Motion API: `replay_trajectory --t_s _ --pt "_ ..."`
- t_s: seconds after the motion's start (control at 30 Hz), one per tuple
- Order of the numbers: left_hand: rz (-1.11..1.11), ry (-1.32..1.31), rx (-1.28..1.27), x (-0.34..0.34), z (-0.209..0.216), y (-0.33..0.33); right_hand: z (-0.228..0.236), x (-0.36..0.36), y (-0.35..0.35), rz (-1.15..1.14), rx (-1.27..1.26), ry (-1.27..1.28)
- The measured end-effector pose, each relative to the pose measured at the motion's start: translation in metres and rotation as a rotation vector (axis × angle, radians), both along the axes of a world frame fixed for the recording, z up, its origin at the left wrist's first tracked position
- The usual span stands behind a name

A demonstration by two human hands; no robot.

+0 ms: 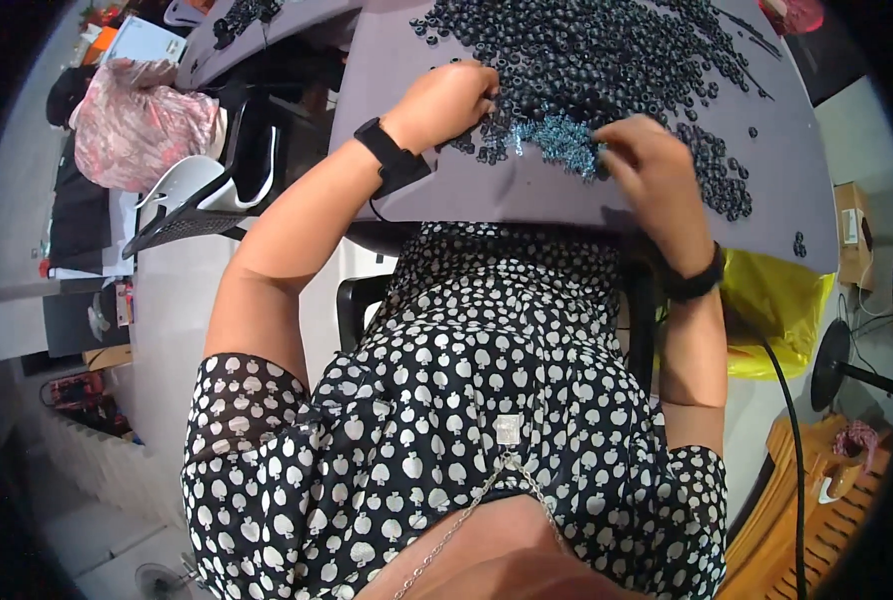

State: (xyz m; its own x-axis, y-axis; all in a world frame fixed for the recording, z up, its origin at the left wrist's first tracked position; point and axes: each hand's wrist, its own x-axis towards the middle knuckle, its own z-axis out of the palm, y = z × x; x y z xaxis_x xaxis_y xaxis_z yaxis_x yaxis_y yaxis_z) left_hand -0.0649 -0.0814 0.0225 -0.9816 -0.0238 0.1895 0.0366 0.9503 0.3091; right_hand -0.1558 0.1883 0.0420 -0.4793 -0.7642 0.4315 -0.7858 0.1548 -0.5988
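Observation:
Small round black pieces (577, 50) with holes in them lie in a wide heap across the grey table (527, 205). At the heap's near edge sits a small pile of shiny blue metal pieces (565, 142), thin and screw-like. My left hand (457, 97) is closed at the left edge of the black heap, its fingers curled inward; what they hold, if anything, is hidden. Over the right end of the blue pile is my right hand (652, 165), slightly blurred, its bent fingers and thumb apart around the pile's edge.
More black pieces (717, 170) spread right of my right hand, with a few strays near the table's corner. A yellow plastic bag (777, 310) hangs below the right edge. A chair (207, 190) with pink patterned cloth (142, 120) stands left; a black cable (795, 440) runs down at right.

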Motion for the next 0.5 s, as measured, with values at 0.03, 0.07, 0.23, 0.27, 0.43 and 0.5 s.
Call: replay_trajectory --t_s 0.03,0.07,0.23,0.27,0.43,0.5 --pt "0.002 0.019 -0.012 0.002 -0.004 0.0 0.001 -0.004 -0.003 -0.002 0.0 0.008" --pt "0.005 0.036 -0.019 0.003 -0.007 0.0 0.001 -0.009 -0.007 -0.039 -0.012 0.101" --pt "-0.027 0.027 -0.015 0.002 -0.003 0.004 0.003 -0.033 0.005 -0.125 0.318 0.007" --pt "-0.043 0.011 -0.028 0.0 0.0 0.006 0.0 -0.027 0.008 -0.089 0.291 0.035" --pt "-0.04 0.036 0.05 -0.003 0.0 0.005 -0.019 -0.009 -0.002 -0.051 0.292 0.035" --pt "-0.065 0.023 -0.001 -0.005 0.001 0.004 -0.021 -0.009 -0.007 -0.063 0.299 0.071"
